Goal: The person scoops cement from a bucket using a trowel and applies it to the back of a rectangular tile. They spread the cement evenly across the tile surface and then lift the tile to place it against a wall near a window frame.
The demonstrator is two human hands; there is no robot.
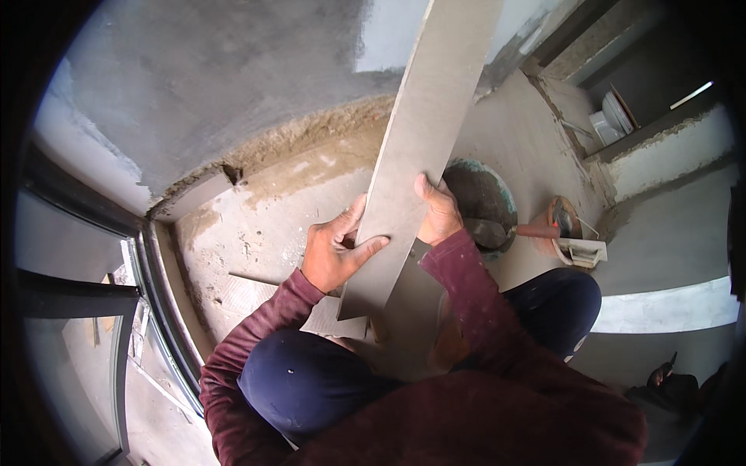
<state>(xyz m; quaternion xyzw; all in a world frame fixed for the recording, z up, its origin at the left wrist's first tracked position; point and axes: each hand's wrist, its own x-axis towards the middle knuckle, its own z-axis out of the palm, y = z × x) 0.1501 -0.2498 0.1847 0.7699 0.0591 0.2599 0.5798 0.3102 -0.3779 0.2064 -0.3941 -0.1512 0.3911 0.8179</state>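
Note:
A long, narrow grey-beige tile strip (412, 147) is held up in front of me, slanting from my knees toward the wall. My left hand (339, 247) grips its left edge near the lower end, thumb lying across the face. On the opposite edge, a little higher, my right hand (439, 211) has its thumb on the face and its fingers out of sight behind. Just beyond my right hand stands a dark round tub (501, 185) of grey mix. A trowel with a reddish handle (536, 231) rests over the tub's rim.
A rough channel (311, 133) runs along the grey wall's base, with a short tile piece (194, 196) at its left corner. An orange bucket (553, 213) with a pale flat tool (584, 253) stands right. Tile offcuts (338, 320) lie below. A dark-framed glass door (78, 373) is left.

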